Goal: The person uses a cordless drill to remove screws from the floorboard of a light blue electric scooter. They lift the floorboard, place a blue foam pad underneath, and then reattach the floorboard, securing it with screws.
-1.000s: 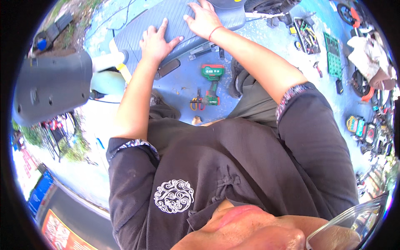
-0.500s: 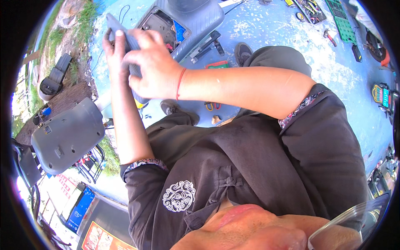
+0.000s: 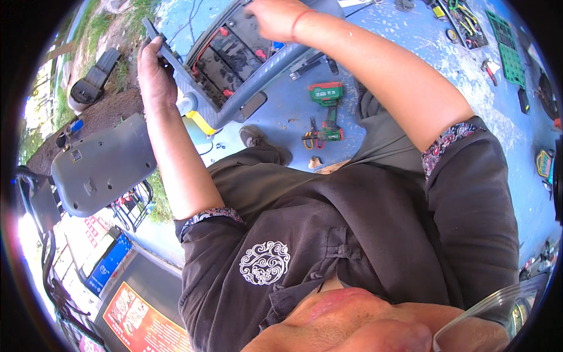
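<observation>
L hand (image 3: 153, 73) wrapped around near-left edge of grey battery tray (image 3: 234, 97), fingers closed on the rim. R hand (image 3: 271, 16) on far side of tray, palm down, fingers curled over far edge; how tight, can't tell. Tray tilted, black batteries w/ red caps (image 3: 231, 56) just inside of both grips. Green cordless drill (image 3: 326, 97) and pliers (image 3: 312, 139) on blue floor below R forearm. Risk: tray tips further, batteries slide out or wires snag; prob cause = uneven lift btw hands.
</observation>
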### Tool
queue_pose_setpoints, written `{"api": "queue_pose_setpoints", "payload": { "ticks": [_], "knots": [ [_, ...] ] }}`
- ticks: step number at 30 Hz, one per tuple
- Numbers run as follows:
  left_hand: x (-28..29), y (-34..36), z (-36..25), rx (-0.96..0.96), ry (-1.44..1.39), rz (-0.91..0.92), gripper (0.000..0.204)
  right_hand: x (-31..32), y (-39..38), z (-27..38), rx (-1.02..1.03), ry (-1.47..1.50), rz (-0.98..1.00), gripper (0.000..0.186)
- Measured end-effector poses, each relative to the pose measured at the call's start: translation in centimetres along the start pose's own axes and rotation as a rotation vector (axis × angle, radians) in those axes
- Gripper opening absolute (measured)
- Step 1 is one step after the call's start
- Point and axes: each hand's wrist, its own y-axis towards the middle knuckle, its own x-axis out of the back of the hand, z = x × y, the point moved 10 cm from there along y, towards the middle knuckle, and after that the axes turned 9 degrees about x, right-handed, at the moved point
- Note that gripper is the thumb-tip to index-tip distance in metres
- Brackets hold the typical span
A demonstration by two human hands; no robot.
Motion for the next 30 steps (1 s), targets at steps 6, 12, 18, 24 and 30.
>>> {"api": "queue_pose_setpoints", "payload": {
  "ticks": [6, 12, 18, 24, 30],
  "knots": [
    [0.6, -0.2, 0.2, -0.002, -0.078, 0.041, 0.032, -8.0, -0.4, -4.7, 0.128, -0.420, 0.378, 0.018],
    [1.1, -0.6, 1.4, 0.063, -0.240, 0.054, 0.036, -9.6, 0.3, -3.7, 0.283, -0.439, 0.651, 0.016],
    [-1.6, -4.4, -2.1, -0.058, 0.011, -0.039, 0.030, -11.9, 0.4, -4.8, 0.407, -0.691, 0.745, 0.015],
    [-2.2, -5.5, -3.5, -0.131, 0.099, -0.074, 0.045, -14.6, 1.3, -5.0, 0.767, -0.956, 1.156, 0.015],
    [-1.3, -5.8, -3.9, -0.185, 0.150, -0.093, 0.054, -13.5, -2.0, 0.7, 1.126, -0.928, 1.215, 0.014]
  ]
}}
